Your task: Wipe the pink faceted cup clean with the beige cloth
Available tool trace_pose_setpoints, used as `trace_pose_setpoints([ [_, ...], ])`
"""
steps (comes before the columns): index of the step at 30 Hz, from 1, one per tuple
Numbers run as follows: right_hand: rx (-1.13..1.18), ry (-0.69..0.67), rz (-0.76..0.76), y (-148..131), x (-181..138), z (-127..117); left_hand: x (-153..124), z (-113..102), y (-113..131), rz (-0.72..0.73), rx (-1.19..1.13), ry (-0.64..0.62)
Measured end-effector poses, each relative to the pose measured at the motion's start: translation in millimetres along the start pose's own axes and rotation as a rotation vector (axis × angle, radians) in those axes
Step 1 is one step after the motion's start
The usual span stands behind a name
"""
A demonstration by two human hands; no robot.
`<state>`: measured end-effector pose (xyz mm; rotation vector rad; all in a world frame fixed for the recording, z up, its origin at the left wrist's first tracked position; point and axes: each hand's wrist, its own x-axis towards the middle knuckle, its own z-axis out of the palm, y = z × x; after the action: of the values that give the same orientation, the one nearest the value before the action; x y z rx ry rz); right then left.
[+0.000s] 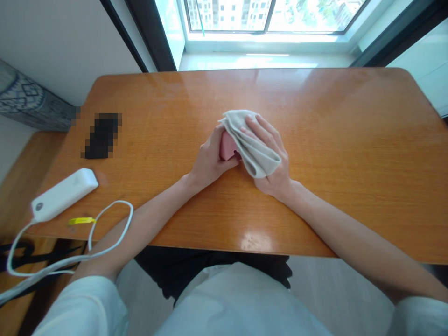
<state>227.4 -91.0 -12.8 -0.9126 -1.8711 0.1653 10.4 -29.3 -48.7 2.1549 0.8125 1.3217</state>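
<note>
Near the middle of the wooden table [168, 112], my left hand [210, 156] is closed around a small pink object [227, 145]. Only one smooth side of it shows, with a dark notch low on its right, so its kind cannot be told. My right hand [275, 158] grips a folded pale grey cloth [257, 151] and presses it over the top and right of the pink object. Several right fingers lie across the cloth. The cloth's folded end hangs toward me, and it hides most of the pink object.
At the table's left lies a white power strip [65, 195] with a white cable [129, 224] looping over my left forearm. A yellow tag [81, 220] is beside the cable. A blurred dark object [102, 135] lies farther back. Behind the table is a window [266, 18].
</note>
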Motion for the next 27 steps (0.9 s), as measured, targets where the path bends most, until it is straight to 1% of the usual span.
trace_pose_setpoints([
  [1, -0.025, -0.018, -0.054, -3, 0, -1, -1, 1, -1, -0.007, -0.007, 0.003],
  [3, -0.043, -0.025, -0.077, -1, 2, 0, 0, 1, 1, -0.038, 0.006, -0.003],
  [4, -0.027, -0.004, -0.049, 2, 2, 0, 2, 0, 4, -0.040, 0.017, -0.006],
  [7, 0.041, 0.073, 0.110, 14, 3, 3, 6, -4, 15, -0.008, 0.044, -0.022],
  [9, 0.030, 0.077, 0.151, 16, 2, 3, 7, -4, 17, -0.006, 0.052, -0.027],
  [11, -0.003, 0.043, 0.088, 9, 1, 1, 5, -3, 14, -0.027, 0.045, -0.016],
  [13, -0.026, 0.008, -0.029, 1, 1, -1, 2, -2, 8, -0.040, 0.022, -0.006],
  [15, -0.037, -0.017, -0.076, -2, 2, -1, 1, -1, 6, -0.049, 0.019, -0.009],
  [17, -0.011, 0.005, -0.021, 4, 3, 0, 3, -2, 8, -0.044, 0.049, -0.025],
  [20, 0.040, 0.076, 0.163, 15, 4, 3, 6, -5, 14, -0.018, 0.084, -0.042],
  [22, 0.024, 0.076, 0.203, 15, 2, 3, 6, -6, 16, -0.019, 0.079, -0.048],
  [23, 0.004, 0.058, 0.175, 12, 2, 2, 6, -6, 15, -0.026, 0.073, -0.047],
  [26, -0.034, 0.007, 0.007, 0, 1, 0, 3, -5, 12, -0.051, 0.057, -0.050],
  [27, -0.028, 0.004, -0.022, -1, 1, -1, 3, -4, 11, -0.056, 0.056, -0.048],
])
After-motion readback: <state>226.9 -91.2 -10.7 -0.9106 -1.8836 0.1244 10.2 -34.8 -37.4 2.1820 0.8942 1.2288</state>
